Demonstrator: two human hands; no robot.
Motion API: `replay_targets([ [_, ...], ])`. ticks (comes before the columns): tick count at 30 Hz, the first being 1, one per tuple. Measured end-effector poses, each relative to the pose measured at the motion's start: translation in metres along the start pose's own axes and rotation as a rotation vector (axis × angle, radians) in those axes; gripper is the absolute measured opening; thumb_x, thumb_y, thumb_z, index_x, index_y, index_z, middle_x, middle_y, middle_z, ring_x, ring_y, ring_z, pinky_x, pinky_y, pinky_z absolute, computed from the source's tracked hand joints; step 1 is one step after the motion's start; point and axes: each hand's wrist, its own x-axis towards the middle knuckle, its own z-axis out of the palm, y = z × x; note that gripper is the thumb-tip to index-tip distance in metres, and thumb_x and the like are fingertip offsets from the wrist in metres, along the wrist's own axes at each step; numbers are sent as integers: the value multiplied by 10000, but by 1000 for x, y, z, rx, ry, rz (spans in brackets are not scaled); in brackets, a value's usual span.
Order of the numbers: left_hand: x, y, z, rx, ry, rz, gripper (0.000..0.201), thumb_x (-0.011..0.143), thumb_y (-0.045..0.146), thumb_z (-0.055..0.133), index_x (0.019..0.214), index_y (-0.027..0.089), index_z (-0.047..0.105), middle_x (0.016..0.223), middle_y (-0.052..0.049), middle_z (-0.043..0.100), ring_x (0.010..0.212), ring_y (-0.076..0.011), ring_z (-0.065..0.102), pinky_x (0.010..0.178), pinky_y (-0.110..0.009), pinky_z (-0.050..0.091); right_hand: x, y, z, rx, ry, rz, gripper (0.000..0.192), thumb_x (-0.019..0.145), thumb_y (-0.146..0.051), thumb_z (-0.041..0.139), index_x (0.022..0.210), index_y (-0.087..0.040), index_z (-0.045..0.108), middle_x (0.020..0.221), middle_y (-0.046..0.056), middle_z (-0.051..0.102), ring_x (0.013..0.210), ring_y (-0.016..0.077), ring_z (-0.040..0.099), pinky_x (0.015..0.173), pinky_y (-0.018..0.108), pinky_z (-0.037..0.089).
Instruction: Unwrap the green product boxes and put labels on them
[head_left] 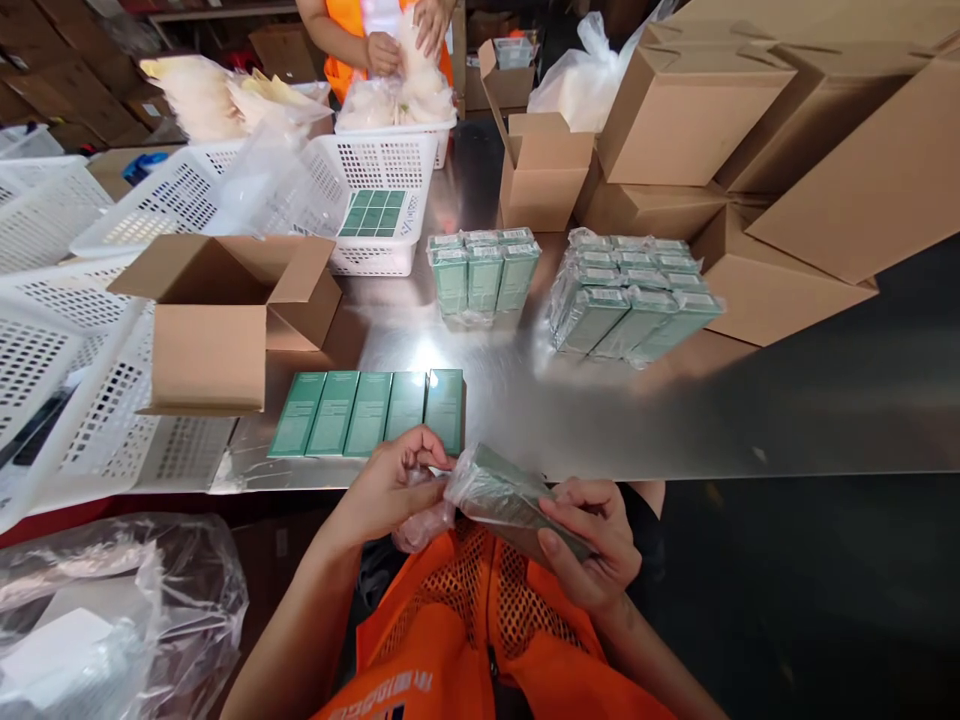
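Observation:
My right hand grips a green carton wrapped in clear plastic, held over my lap just below the table edge. My left hand pinches the loose plastic wrap at the carton's left end. Right above my hands, several unwrapped green cartons lie flat side by side on the shiny metal table. Two plastic-wrapped bundles of green cartons stand further back, one in the middle and one to the right.
An open cardboard box sits left of the cartons. White perforated baskets crowd the left and back. Stacked cardboard boxes fill the right. A person in an orange vest handles bagged items at the far side. A clear plastic bag lies lower left.

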Motion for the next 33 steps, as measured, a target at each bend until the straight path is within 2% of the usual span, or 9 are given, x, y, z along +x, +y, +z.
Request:
replay_targets([
  [6,-1,-2,-3,170,13,23,377,581,310,917,807,165,653,729,-11,695,628,-131,578,585,-218,420,7,2,-6,-4,-43,-58,476,858,-125,635,1295,-307,680,929,37,548,782,181,592,585,317,567],
  [8,0,-3,-6,131,6,92,364,663,430,881,847,161,721,746,-39,711,649,-147,594,592,-230,438,8,2,-7,1,-45,-55,455,864,-127,640,1288,-287,682,935,36,545,802,178,589,603,314,568],
  [10,1,-5,-8,105,5,119,377,831,525,727,931,164,773,749,-60,718,672,-163,612,588,-238,448,8,2,-7,21,-48,-60,433,871,-128,640,1279,-265,687,943,37,538,809,172,584,615,310,569],
  [13,1,-6,-11,161,-36,60,346,921,452,608,967,161,787,704,-52,704,632,-155,601,567,-238,444,8,3,-6,48,-63,-51,424,884,-133,628,1279,-274,686,944,36,533,801,169,587,607,309,572],
  [15,0,-6,-13,153,-56,33,223,839,314,690,993,166,751,663,-12,685,567,-126,566,545,-221,425,8,3,-5,56,-69,-53,440,875,-126,634,1285,-279,685,941,36,536,793,169,589,599,307,574],
  [18,-3,-3,-16,106,-34,31,205,720,175,758,905,187,671,620,40,658,515,-93,539,520,-184,396,8,4,-5,60,-69,-69,461,853,-103,646,1280,-272,692,941,36,545,775,166,594,584,302,575],
  [22,-5,6,-24,255,-165,48,161,756,270,796,679,167,698,557,8,640,500,-112,556,481,-189,390,8,5,-6,77,-89,-83,419,865,-127,646,1256,-264,702,923,35,551,748,162,600,563,299,574],
  [26,-3,13,-27,381,-283,37,194,820,343,758,741,171,798,599,-31,695,560,-149,612,492,-200,408,8,4,-7,73,-105,-94,375,876,-163,651,1233,-263,707,917,39,551,731,162,603,545,300,578],
  [33,0,10,-18,367,-216,5,233,756,379,813,883,183,824,690,-21,736,619,-158,629,523,-199,409,11,2,-10,28,-154,-135,429,826,-96,683,1230,-240,699,923,43,539,712,162,597,531,298,577],
])
